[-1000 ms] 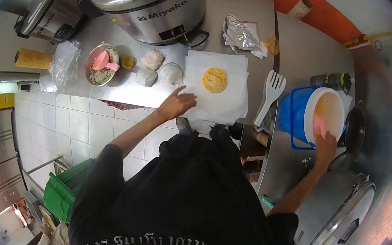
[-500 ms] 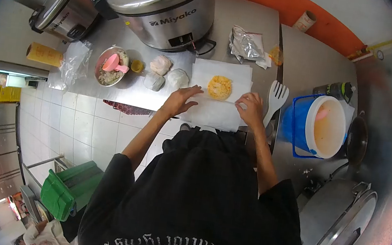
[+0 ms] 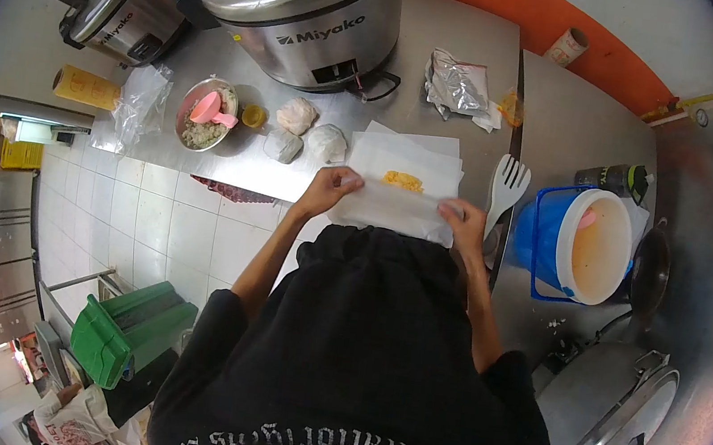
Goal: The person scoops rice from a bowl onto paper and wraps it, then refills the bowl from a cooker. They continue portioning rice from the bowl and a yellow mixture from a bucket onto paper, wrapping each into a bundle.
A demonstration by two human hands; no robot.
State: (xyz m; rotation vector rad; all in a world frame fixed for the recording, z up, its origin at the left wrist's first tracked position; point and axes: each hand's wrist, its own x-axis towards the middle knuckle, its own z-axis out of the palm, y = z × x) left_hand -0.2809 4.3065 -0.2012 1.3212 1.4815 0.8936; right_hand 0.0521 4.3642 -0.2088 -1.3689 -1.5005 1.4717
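The paper point(image 3: 400, 197) lies on the steel counter point(image 3: 448, 73) right in front of you, with its near edge lifted and folded up over the yellow patty point(image 3: 402, 180), so only a strip of the patty shows. Your left hand point(image 3: 329, 188) pinches the near left corner of the sheet, and your right hand point(image 3: 467, 223) pinches the near right corner; both are closed on paper, fingers narrow.

Expect the sheet to be very light, thin and limp: it will likely sag between your hands and crease wherever you press. Corners and the near edge look like the sound places to hold it, as you do now. The patty looks soft and crumbly, so it probably will not stand much squeezing through the paper.

Half a second ago the sheet lay flat, the whole round patty was exposed, and your hands rested on the paper's near corners. A second ago your right hand was over at the blue bucket point(image 3: 583, 243).

Just left of the paper sit three wrapped balls point(image 3: 305, 133), then a small bowl point(image 3: 205, 113) with a pink scoop. A white fork-spatula point(image 3: 506, 184) lies just right of the paper, between it and the bucket. Two rice cookers point(image 3: 305, 0) stand at the back.
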